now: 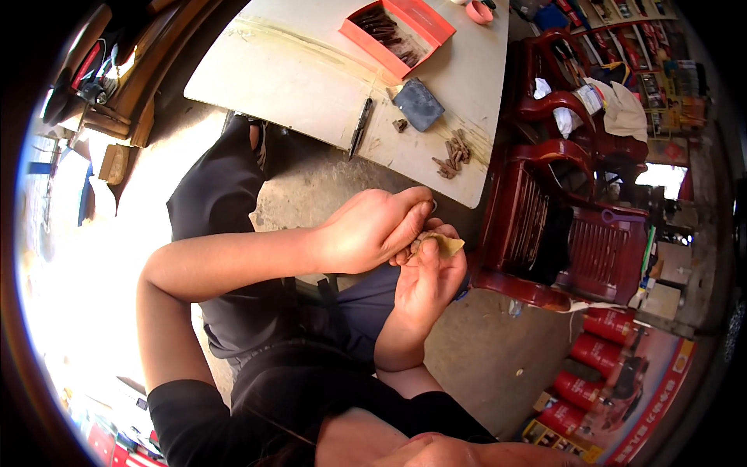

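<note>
Above my lap, my two hands meet just off the table's near edge. My right hand (429, 279) is closed, pinching a small yellowish folded piece of what looks like sandpaper (449, 245) between thumb and fingers. Pressed against it, my left hand (372, 228) is curled, thumb against the bent index finger. Whatever it holds is hidden by the fingers and by the other hand. On the white table (288, 82) lie a dark pen-like tool (360, 128), a dark grey block (420, 104), a small brown lump (400, 124) and a pile of little brown pieces (453, 155).
An open orange-red box (377, 58) with several dark brown sticks stands farther back on the table, near a small pink cup (479, 12). To the right are dark red wooden chairs (537, 226), one with cloths (618, 109) on it. A red printed box (615, 389) is at lower right.
</note>
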`<state>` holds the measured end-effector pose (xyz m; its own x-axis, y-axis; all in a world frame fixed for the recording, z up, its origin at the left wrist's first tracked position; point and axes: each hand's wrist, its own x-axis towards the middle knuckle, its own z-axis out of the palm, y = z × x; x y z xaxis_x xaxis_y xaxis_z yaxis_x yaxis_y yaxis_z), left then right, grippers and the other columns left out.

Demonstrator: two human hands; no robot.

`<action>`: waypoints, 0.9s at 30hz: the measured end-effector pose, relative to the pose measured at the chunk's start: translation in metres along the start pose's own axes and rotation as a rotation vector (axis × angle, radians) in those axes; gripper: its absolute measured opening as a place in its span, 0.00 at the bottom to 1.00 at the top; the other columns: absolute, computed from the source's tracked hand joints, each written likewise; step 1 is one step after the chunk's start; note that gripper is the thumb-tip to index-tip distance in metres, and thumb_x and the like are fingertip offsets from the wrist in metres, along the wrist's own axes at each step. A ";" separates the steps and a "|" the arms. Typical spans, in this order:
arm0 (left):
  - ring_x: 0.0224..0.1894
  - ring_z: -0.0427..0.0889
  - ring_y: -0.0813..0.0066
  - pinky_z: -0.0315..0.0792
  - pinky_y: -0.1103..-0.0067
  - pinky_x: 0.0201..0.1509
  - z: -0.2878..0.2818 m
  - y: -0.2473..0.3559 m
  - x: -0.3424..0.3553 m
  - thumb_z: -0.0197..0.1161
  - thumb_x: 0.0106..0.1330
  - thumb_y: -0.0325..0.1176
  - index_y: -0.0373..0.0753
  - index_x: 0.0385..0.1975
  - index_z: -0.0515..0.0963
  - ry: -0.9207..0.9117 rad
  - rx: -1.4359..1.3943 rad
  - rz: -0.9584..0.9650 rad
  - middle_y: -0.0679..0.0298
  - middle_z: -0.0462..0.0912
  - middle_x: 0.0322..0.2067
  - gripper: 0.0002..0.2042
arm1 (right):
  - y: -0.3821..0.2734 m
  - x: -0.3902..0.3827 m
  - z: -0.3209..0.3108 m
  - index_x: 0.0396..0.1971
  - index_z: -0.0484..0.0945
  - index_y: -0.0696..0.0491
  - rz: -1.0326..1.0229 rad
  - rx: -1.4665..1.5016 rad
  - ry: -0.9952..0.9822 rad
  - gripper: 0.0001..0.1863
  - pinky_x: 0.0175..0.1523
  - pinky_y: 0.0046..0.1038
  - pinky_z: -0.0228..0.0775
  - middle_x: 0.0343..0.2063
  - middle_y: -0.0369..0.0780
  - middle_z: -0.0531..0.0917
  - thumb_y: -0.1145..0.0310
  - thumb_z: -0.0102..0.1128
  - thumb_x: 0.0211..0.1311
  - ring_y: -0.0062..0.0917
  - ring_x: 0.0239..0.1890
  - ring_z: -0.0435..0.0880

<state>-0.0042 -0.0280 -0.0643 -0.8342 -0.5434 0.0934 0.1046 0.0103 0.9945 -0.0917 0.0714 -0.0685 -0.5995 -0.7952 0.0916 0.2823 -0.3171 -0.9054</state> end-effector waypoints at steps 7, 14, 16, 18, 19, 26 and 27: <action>0.16 0.75 0.56 0.67 0.69 0.18 -0.002 -0.009 -0.004 0.47 0.67 0.35 0.35 0.36 0.68 0.087 0.374 0.141 0.54 0.75 0.14 0.09 | -0.004 -0.003 0.006 0.33 0.69 0.59 0.190 0.212 -0.070 0.12 0.30 0.21 0.67 0.30 0.39 0.73 0.67 0.59 0.61 0.19 0.24 0.72; 0.12 0.77 0.73 0.67 0.79 0.15 0.009 -0.005 -0.001 0.40 0.72 0.36 0.37 0.32 0.65 0.094 0.070 0.044 0.66 0.72 0.08 0.10 | 0.002 -0.006 0.007 0.36 0.69 0.56 0.031 -0.046 -0.001 0.12 0.23 0.18 0.58 0.23 0.32 0.71 0.63 0.56 0.63 0.14 0.19 0.65; 0.12 0.76 0.74 0.67 0.79 0.15 0.008 -0.007 -0.002 0.40 0.72 0.37 0.37 0.32 0.65 0.109 0.200 0.072 0.65 0.72 0.09 0.11 | 0.003 -0.006 0.008 0.35 0.69 0.55 0.053 -0.008 0.009 0.11 0.23 0.17 0.57 0.22 0.31 0.69 0.63 0.56 0.63 0.13 0.20 0.65; 0.12 0.76 0.74 0.67 0.80 0.16 0.004 -0.011 -0.003 0.40 0.72 0.37 0.37 0.32 0.64 0.109 0.417 0.131 0.64 0.72 0.10 0.11 | -0.001 -0.005 0.004 0.33 0.69 0.57 0.152 0.117 -0.024 0.11 0.26 0.20 0.64 0.26 0.35 0.72 0.64 0.57 0.63 0.16 0.23 0.70; 0.13 0.75 0.69 0.67 0.77 0.16 0.003 -0.012 -0.003 0.42 0.71 0.37 0.37 0.34 0.65 0.117 0.421 0.158 0.62 0.73 0.10 0.10 | -0.002 -0.004 0.002 0.31 0.69 0.57 0.199 0.179 -0.039 0.11 0.27 0.22 0.67 0.28 0.37 0.73 0.65 0.57 0.63 0.18 0.24 0.72; 0.12 0.77 0.72 0.67 0.79 0.14 0.006 -0.011 -0.003 0.41 0.71 0.35 0.38 0.32 0.65 0.113 0.265 0.071 0.66 0.74 0.10 0.09 | 0.005 -0.005 -0.004 0.32 0.70 0.56 0.172 0.139 -0.082 0.13 0.27 0.21 0.67 0.26 0.35 0.74 0.61 0.56 0.63 0.16 0.23 0.71; 0.12 0.77 0.72 0.67 0.79 0.15 0.005 -0.013 -0.002 0.41 0.71 0.35 0.38 0.32 0.65 0.117 0.354 0.093 0.65 0.74 0.10 0.09 | 0.003 -0.004 -0.002 0.32 0.70 0.56 0.193 0.157 -0.076 0.12 0.27 0.21 0.67 0.26 0.35 0.74 0.61 0.56 0.63 0.16 0.23 0.71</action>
<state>-0.0067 -0.0229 -0.0777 -0.7601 -0.6187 0.1984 -0.0336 0.3424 0.9390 -0.0902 0.0748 -0.0730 -0.4669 -0.8834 -0.0408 0.5025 -0.2271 -0.8342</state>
